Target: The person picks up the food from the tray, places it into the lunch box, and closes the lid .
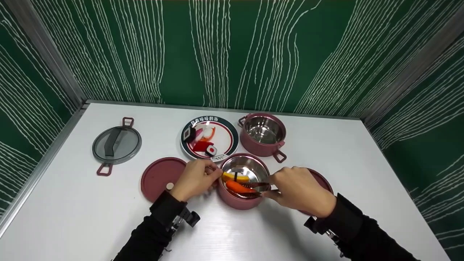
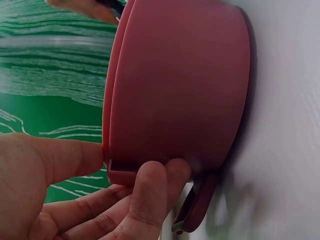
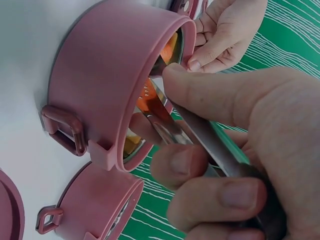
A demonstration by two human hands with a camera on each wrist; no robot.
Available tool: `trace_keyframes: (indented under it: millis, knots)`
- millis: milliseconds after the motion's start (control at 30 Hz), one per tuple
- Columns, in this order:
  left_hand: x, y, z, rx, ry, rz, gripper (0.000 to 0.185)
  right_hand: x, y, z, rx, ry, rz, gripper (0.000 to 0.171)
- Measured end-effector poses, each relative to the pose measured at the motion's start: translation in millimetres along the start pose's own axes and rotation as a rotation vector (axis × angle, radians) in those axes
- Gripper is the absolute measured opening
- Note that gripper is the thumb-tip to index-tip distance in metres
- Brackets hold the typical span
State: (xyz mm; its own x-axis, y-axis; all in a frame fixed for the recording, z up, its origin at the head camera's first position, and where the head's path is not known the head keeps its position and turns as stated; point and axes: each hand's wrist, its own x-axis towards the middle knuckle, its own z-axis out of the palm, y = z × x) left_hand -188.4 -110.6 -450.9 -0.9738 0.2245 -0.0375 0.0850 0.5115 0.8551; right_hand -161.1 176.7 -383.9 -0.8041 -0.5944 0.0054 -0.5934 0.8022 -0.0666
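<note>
— Right hand [image 1: 299, 190] is closed around metal tongs [image 1: 253, 189], whose tips sit on the orange piece [image 1: 237, 186] inside the near pink pot [image 1: 241, 201], centre of the head view; left hand [image 1: 197, 178] pinches that pot's rim at its left edge.

— Then steadiness matters, I'd judge; keep the pinch firm so the pot cannot slide on the white table [image 1: 72, 214]; squeeze evenly and move the tongs straight, clear of the steel wall.

— What surrounds it?

— Largest first: grey lid [image 1: 116, 145] at left; plate [image 1: 232, 136] of toy food above centre; second pink pot [image 1: 262, 134] upper right; pink lid [image 1: 159, 177] by the left wrist.
</note>
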Motion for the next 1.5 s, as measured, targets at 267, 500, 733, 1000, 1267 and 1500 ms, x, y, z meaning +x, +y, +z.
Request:
trace_keyframes:
  millis: [267, 500, 733, 1000, 1267, 1500]
  knots:
    - [0.5, -0.4, 0.9, 0.000, 0.003, 0.004, 0.014, 0, 0, -2, 0.005, 0.015, 0.009, 0.018]
    - [0.0, -0.9, 0.7, -0.017, -0.009, -0.004, 0.014, -3, 0, -5, 0.030, 0.017, 0.005, 0.021]
    - [0.4, -1.0, 0.9, -0.004, -0.011, 0.001, 0.014, -6, 3, -14, 0.064, 0.023, 0.005, 0.024]
    - [1.9, -2.5, 2.3, 0.066, 0.048, 0.058, 0.012, -7, 14, -28, 0.095, 0.061, 0.022, 0.028]
    - [1.4, -1.3, 1.1, 0.069, 0.045, 0.051, 0.012, 6, 24, -33, 0.145, 0.061, 0.082, 0.036]
    - [-0.5, 0.1, 1.2, 0.066, 0.037, 0.051, 0.012, 38, 28, -31, 0.126, 0.080, 0.105, 0.034]
